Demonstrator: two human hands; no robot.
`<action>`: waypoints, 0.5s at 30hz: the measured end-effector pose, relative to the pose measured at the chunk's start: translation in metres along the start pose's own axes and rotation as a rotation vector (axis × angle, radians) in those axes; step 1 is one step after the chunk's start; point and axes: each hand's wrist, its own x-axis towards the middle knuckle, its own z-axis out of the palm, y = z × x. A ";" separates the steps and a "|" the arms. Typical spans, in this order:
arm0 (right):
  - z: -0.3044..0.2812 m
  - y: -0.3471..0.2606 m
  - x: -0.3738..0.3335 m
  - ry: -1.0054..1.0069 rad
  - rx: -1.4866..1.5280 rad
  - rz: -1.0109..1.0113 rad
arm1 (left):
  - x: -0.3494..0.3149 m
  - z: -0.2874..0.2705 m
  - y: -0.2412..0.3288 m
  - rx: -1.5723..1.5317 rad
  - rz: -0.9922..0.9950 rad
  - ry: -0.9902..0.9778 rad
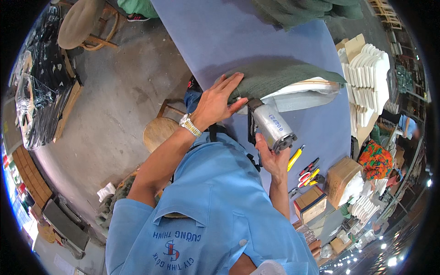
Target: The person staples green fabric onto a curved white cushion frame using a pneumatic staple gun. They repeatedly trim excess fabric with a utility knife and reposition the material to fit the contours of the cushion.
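Observation:
My right hand (274,160) is wrapped round the handle of a silver and black staple gun (273,123). The gun's black nose meets the near left end of a padded seat (300,94) with a pale underside. Dark green fabric (279,78) drapes over that seat, which lies on a blue-grey table (220,41). With fingers stretched out, my left hand (219,101) presses on the fabric at this same end, its thumb beside the gun's nose. The handle is partly hidden by the gun's body.
To the right of the gun lie a yellow cutter (295,158) and several hand tools (309,176). Cardboard boxes (343,181) stand past them. White padded pieces (366,75) are stacked beyond the table's right edge. More green fabric (307,11) lies at the far end; a round stool (158,134) stands left.

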 end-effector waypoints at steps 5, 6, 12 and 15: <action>0.011 -0.005 0.014 -0.017 -0.023 0.058 | 0.000 -0.001 -0.002 -0.001 -0.037 -0.055; 0.012 -0.006 0.015 -0.025 -0.023 0.082 | 0.000 -0.001 -0.003 -0.005 -0.038 -0.066; 0.011 -0.004 0.012 -0.024 -0.130 -0.050 | -0.001 0.000 -0.007 0.002 -0.004 -0.033; 0.011 -0.009 0.014 -0.027 -0.141 -0.063 | 0.001 0.001 -0.008 0.006 -0.006 -0.049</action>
